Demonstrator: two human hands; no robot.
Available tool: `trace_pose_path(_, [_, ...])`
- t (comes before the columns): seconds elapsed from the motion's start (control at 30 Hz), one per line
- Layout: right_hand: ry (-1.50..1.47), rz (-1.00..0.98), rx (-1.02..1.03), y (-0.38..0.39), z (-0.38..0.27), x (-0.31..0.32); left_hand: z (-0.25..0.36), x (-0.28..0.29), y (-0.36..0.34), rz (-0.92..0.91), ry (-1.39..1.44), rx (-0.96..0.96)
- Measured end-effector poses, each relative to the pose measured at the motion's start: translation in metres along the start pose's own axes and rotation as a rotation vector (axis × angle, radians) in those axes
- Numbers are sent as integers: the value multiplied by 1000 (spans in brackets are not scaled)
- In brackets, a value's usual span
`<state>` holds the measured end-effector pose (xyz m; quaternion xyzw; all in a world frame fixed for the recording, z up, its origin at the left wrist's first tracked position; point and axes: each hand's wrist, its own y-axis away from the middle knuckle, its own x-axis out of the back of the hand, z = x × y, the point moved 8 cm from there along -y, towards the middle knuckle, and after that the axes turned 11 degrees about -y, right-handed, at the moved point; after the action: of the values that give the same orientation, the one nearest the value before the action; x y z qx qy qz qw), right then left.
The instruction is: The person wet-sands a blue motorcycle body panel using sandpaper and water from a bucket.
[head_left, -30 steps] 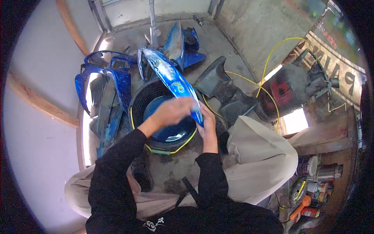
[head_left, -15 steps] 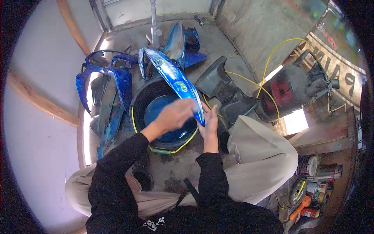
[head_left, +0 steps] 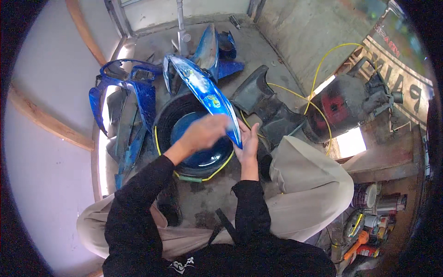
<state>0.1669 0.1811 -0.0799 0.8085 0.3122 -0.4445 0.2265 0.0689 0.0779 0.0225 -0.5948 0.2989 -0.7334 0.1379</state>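
Note:
A long, pointed blue plastic motorcycle body panel (head_left: 197,82), worn whitish in patches, slants over a black bucket (head_left: 162,107) holding bluish water. My right hand (head_left: 249,144) supports its near, narrow end from below and the right side, thumb sticking up. My left hand (head_left: 206,132) is closed and pressed against the panel's top face near that end. Its fingertips are smeared by motion, and what they hold, if anything, cannot be made out.
Blue fairing parts (head_left: 145,87) lie left of the bucket, and more blue panels (head_left: 210,53) behind it. To the right are a black plastic piece (head_left: 265,99), a yellow hose (head_left: 316,76) and a dark red-patched tank (head_left: 336,108). Cans (head_left: 364,196) and tools crowd the lower right.
My left hand has shifted slightly left and up along the panel. The panel and my right hand stay nearly in place.

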Motion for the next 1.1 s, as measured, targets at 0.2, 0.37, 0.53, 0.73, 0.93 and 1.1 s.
trace_pose_path(0.2, [18,17,3,-3,-4,7,34,-14,4,-143,64,-248])
trace_pose_path(0.37, [-3,13,5,-2,3,3,-40,11,-5,50,-62,293])
trace_pose_path(0.53, [18,35,-12,2,0,5,40,-12,8,-138,62,-247])
trace_pose_path(0.73, [37,13,13,-2,0,-1,-46,17,3,77,-115,310])
trace_pose_path(0.93, [42,23,11,2,-1,0,-8,9,-1,-104,-26,106])
trace_pose_path(1.1, [30,30,10,-1,-5,5,-77,40,16,95,198,748])
